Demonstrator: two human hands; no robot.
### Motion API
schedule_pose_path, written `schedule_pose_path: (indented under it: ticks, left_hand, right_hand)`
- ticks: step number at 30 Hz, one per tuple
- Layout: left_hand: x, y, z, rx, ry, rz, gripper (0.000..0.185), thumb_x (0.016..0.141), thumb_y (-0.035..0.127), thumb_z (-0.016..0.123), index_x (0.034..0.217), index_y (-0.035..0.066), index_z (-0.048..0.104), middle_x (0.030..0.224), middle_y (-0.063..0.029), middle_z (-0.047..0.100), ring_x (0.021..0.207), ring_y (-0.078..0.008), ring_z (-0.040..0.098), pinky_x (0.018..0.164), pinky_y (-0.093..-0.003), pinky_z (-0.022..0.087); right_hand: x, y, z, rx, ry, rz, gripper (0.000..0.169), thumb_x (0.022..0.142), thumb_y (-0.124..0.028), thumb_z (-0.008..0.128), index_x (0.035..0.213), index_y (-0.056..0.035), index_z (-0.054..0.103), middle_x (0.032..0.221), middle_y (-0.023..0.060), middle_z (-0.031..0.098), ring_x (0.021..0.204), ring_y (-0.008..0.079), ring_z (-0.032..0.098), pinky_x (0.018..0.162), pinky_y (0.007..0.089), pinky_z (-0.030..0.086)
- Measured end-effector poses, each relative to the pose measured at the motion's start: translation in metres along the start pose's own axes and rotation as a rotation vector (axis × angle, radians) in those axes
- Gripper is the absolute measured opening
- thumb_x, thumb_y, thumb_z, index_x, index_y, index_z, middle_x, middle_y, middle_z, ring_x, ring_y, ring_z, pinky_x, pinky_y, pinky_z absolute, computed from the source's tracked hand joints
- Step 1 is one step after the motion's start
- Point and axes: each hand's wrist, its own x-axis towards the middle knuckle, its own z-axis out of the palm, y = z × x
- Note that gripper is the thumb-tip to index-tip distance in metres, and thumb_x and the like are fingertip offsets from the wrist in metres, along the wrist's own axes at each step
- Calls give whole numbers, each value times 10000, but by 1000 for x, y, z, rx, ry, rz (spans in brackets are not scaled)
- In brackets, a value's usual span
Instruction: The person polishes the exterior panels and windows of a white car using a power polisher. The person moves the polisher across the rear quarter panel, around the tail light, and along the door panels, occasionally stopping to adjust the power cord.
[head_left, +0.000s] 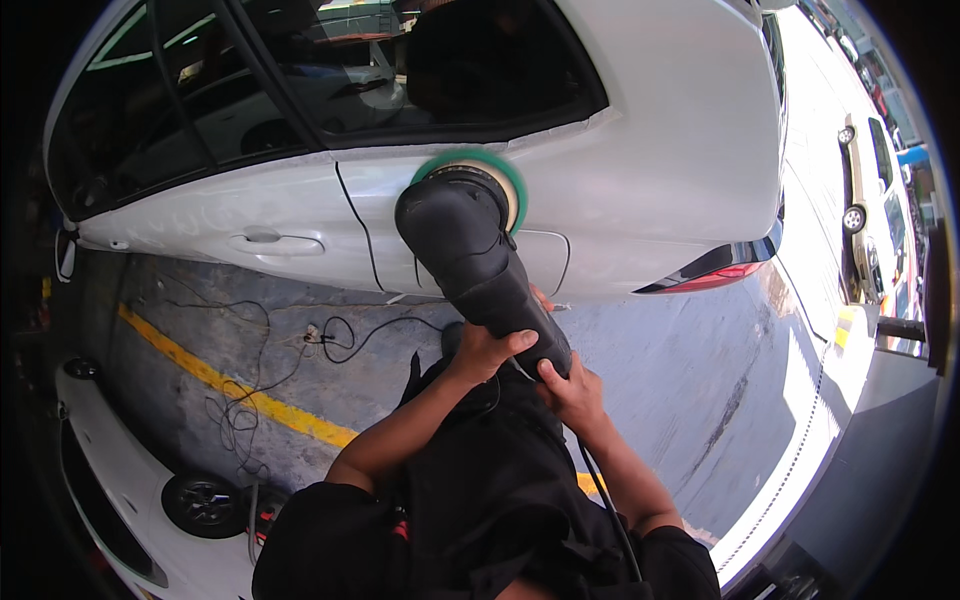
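Both my hands hold a black electric car polisher. My left hand grips the middle of its body, and my right hand is closed round its rear end, near the power cord. The polisher's green-edged round pad lies against the white car's rear side panel, just below the dark side window. The pad's edge looks blurred. Left of it are the door seam and a door handle; the fuel flap is partly hidden behind the polisher. Whitish smears show on the door.
Cables and a plug connection lie on the grey floor, left of my body, across a yellow line. A second white car stands at the lower left, with a loose-looking wheel beside it. The tail light is at the right.
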Motion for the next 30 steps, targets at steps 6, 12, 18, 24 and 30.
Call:
schedule_pose_path:
  ticks: [6, 12, 18, 24, 30]
  left_hand:
    - [-24, 20, -46, -99, 95, -39, 653, 790, 287, 809, 1315, 42, 506, 1201, -129, 593, 1179, -262, 621, 1016, -442, 535]
    - [-17, 10, -16, -16, -31, -64, 591, 794, 241, 789, 1289, 42, 535, 1175, -137, 620, 1154, -246, 627, 983, -412, 530]
    - [-23, 29, -49, -55, 19, -33, 575, 799, 244, 799, 1270, 34, 545, 1176, -129, 623, 1150, -255, 637, 983, -423, 537]
    - [-34, 39, -77, -164, 84, -27, 614, 807, 221, 803, 1315, 26, 518, 1237, -121, 591, 1207, -260, 613, 1022, -441, 545]
    - [-30, 30, -50, -55, -20, -70, 576, 810, 199, 804, 1287, 31, 529, 1211, -114, 592, 1167, -236, 612, 1002, -404, 514]
  right_hand:
    - [28, -41, 22, -24, -120, -9, 733, 849, -185, 761, 1458, -494, 495, 965, 164, 547, 696, 331, 663, 534, 434, 542]
    - [-3, -34, 12, 7, 3, 24, 832, 794, -149, 821, 1493, -433, 470, 966, 162, 558, 687, 338, 657, 525, 422, 532]
    - [23, -57, 23, 3, -43, -2, 791, 798, -154, 816, 1474, -422, 503, 967, 149, 549, 686, 321, 648, 523, 407, 532]
    - [55, -73, 34, -21, -183, -48, 733, 830, -189, 789, 1454, -455, 510, 954, 145, 535, 722, 308, 658, 528, 402, 537]
    - [9, -54, 29, 41, -86, 31, 759, 824, -153, 780, 1457, -457, 495, 942, 148, 524, 710, 334, 653, 533, 409, 537]
